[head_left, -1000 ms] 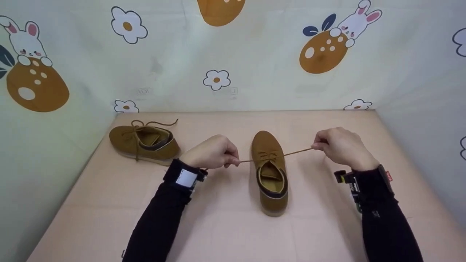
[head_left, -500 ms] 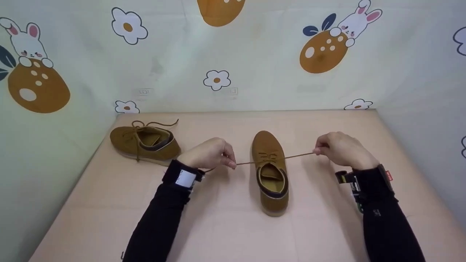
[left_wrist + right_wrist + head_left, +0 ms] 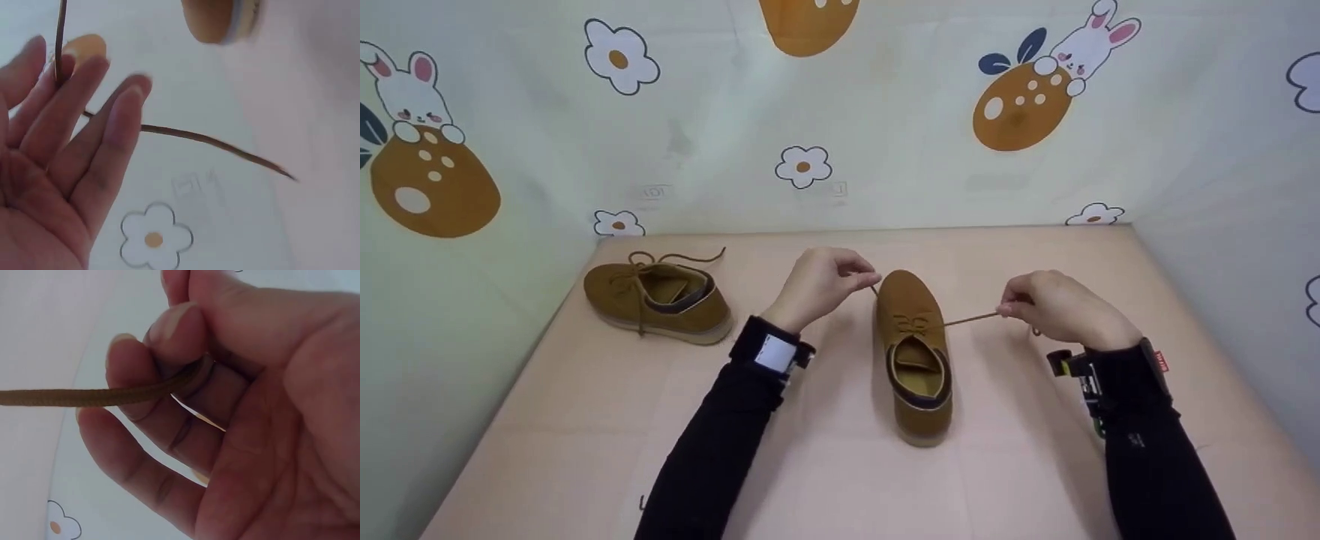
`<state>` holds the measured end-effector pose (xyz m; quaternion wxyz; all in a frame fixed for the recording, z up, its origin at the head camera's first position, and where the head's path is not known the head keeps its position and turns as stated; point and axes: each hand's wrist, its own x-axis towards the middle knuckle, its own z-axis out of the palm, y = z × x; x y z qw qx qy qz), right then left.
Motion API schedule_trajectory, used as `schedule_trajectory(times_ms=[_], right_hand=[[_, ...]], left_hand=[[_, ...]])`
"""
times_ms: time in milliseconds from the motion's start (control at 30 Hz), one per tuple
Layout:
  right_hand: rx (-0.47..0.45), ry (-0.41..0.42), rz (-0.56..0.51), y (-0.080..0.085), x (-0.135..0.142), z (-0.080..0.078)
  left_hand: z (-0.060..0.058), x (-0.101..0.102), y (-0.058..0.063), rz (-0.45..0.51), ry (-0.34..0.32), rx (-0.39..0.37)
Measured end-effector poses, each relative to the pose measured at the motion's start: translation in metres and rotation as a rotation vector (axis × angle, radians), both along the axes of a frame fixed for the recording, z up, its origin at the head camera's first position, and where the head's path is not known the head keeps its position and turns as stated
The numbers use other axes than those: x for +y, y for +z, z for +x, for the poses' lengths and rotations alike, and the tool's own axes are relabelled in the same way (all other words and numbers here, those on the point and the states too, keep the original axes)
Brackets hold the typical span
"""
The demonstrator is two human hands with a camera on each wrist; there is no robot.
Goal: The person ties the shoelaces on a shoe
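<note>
A brown lace-up shoe (image 3: 910,292) stands in the middle of the table, toe pointing away from me. Near its toe on the left, my left hand (image 3: 826,285) pinches one end of the shoelace (image 3: 875,289). In the left wrist view the lace tip (image 3: 225,147) trails past the fingers, which are fairly straight. On the shoe's right, my right hand (image 3: 1057,306) pinches the other lace end (image 3: 971,319), drawn taut from the eyelets. The right wrist view shows that lace (image 3: 62,397) running in between thumb and curled fingers. Neither hand touches the shoe itself.
A matching brown shoe (image 3: 697,319) stands at the back left, its toe to the left and its lace loose on top. Patterned cloth walls (image 3: 900,187) enclose the pinkish table (image 3: 840,465) at the back and both sides.
My left hand has moved away from me and right, from beside the laces to near the toe, carrying its lace end. The right hand has stayed nearly still, lace taut.
</note>
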<state>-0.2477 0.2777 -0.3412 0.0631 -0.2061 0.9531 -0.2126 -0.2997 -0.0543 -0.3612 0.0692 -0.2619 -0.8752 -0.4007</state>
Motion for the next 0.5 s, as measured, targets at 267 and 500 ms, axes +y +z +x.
schedule_trajectory(times_ms=[267, 500], right_hand=[[0.02, 0.011, 0.012, -0.001, 0.002, 0.001], [-0.01, 0.014, 0.018, 0.001, 0.002, 0.001]], left_hand=[[-0.021, 0.039, 0.0, 0.04, -0.064, -0.142], [-0.004, 0.03, -0.012, -0.286, 0.165, -0.271]])
